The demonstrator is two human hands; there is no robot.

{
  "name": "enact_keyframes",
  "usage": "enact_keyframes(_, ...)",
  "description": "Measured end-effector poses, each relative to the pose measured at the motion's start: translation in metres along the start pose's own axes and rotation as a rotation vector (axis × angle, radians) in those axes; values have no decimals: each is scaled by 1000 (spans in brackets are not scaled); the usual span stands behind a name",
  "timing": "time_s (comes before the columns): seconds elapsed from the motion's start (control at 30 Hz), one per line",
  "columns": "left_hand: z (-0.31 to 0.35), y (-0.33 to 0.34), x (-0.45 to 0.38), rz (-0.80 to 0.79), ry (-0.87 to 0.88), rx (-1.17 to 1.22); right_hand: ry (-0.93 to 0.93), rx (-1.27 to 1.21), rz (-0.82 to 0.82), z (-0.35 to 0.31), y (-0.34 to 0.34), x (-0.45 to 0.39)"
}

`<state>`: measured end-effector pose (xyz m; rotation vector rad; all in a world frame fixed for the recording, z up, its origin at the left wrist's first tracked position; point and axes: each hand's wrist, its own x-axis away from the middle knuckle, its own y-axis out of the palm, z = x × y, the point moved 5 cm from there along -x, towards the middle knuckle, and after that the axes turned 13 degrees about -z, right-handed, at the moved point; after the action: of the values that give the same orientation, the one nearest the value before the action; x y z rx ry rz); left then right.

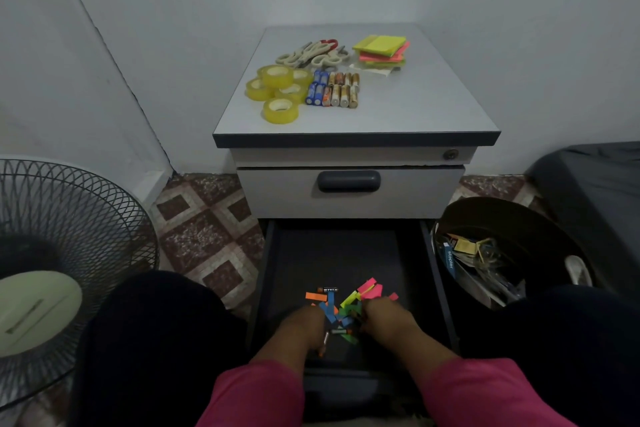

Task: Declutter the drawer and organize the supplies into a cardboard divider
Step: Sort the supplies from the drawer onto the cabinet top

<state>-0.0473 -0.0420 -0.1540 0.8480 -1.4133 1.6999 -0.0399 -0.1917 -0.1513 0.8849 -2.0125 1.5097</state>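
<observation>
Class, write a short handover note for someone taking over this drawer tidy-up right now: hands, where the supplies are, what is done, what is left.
Left hand and right hand: both down in the open drawer, at the pile of coloured flags; grip unclear.
Cabinet top: scissors, tape rolls, batteries, sticky notes, grouped by kind.
Drawer: flags and a few stray batteries.
Done: most supplies taken out and sorted.
Left: clear the drawer; no cardboard divider in view.

Illumination is dim and flat. The cabinet top (398,104) is the brightest surface; the open drawer (339,253) lies in deep shadow. Wide-angle distortion bends edges. Detail is soft throughout.
</observation>
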Motion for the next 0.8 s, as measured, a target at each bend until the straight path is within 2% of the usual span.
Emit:
enact_keyframes(0.2, -1, -3, -4, 124, 91, 12, -34, 35, 25, -2, -1, -1)
enact_keyframes(0.33, 1, -32, -2, 384, 95, 160, -107, 69, 117, -10, -3, -1)
enact_keyframes(0.43, 2, -46, -4, 481, 97, 129, -176, 125, 120, -18, 3, -4)
enact_keyframes(0.57, 0, -47, -11, 554, 146, 23, -232, 213, 131, -28, 9, -5)
enact_keyframes(0.8, 5, -42, -24, 572, 183, -13, -236, 243, 167, -27, 13, -11)
